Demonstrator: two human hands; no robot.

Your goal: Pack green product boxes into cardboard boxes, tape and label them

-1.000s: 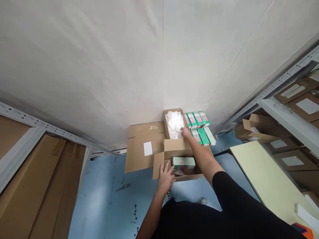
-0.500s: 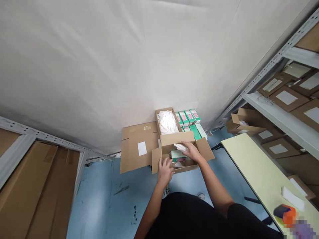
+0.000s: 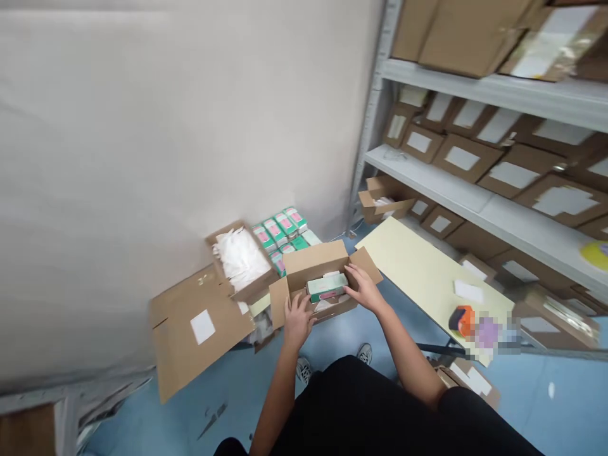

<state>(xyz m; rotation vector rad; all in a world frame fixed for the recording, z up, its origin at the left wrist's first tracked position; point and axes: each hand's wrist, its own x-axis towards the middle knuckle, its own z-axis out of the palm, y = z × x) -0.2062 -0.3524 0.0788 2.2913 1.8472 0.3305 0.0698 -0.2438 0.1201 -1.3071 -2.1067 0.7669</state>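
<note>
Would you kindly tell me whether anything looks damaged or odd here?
Dark marks streak the blue floor at the picture's lower left, looking odd against its plainer surface. Nothing looks spilled around the open carton holding the green box.

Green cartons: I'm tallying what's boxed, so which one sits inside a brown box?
The green carton between left hand and right hand, in the flapped box; the other cartons are grouped outside it.

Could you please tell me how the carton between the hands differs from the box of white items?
The carton has open flaps; the box shows none. The carton holds a green packet; the box is heaped with white items. The left hand and right hand are at the carton; neither touches the box. Both are open-topped brown cardboard.
</note>
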